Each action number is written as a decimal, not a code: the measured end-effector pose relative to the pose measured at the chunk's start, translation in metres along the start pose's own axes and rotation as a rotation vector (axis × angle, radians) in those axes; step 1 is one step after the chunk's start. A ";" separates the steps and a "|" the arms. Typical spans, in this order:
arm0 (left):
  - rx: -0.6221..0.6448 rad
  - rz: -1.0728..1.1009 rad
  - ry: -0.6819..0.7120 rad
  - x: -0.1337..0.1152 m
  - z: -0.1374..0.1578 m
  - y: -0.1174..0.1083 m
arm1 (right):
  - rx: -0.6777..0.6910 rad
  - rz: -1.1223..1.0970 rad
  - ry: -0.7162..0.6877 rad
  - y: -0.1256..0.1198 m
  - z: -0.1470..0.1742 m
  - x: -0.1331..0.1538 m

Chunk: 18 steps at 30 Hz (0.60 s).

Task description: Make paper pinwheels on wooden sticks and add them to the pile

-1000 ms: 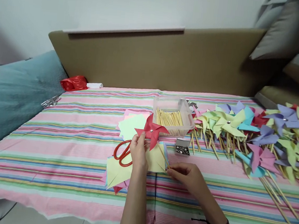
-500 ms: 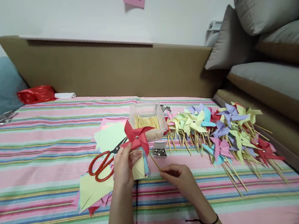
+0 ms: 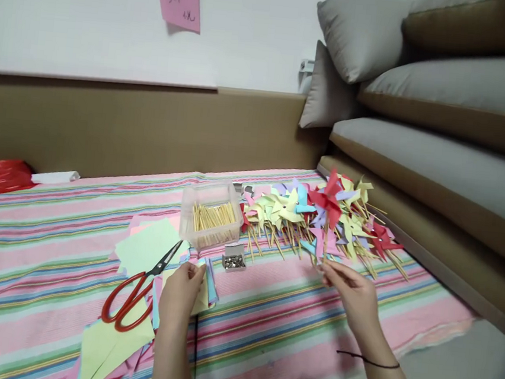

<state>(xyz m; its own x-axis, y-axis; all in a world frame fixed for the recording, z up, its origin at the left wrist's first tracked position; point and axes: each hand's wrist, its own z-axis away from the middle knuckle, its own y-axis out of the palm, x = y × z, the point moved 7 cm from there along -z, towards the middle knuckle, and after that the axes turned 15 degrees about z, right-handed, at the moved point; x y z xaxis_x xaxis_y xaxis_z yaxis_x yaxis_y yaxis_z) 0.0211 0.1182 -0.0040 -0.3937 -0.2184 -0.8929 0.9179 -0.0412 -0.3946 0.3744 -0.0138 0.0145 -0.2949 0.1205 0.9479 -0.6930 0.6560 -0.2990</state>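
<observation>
Nearest, front-left of the clear plastic box (image 3: 210, 192), red-handled scissors (image 3: 128, 304) lie on cut paper. Just in front of the box, the left hand (image 3: 183, 285) curls its fingers over a paper stack (image 3: 200, 302); whether it grips any is unclear. Front-right of the box, the right hand (image 3: 354, 291) pinches closed on the stick of a red pinwheel (image 3: 329, 198), upright before the pinwheel pile (image 3: 289, 208), right of the box. The step seems to be setting down a made pinwheel; lowering it calls for clearing neighbouring blades.
</observation>
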 end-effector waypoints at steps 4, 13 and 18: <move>-0.008 -0.189 -0.024 0.007 -0.006 0.002 | -0.281 0.309 0.090 -0.072 -0.010 -0.033; 0.025 -0.238 -0.103 0.019 -0.022 0.005 | -0.195 0.755 0.129 -0.122 -0.023 -0.081; 0.050 -0.149 -0.118 0.028 -0.028 0.005 | -0.124 0.825 0.119 -0.119 -0.030 -0.087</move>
<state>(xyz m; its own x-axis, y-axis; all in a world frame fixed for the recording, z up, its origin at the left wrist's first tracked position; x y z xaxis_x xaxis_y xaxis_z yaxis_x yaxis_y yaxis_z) 0.0129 0.1395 -0.0371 -0.5197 -0.3190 -0.7925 0.8523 -0.1296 -0.5068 0.5020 -0.0803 -0.0292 -0.5988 0.6705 0.4380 -0.2062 0.3994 -0.8933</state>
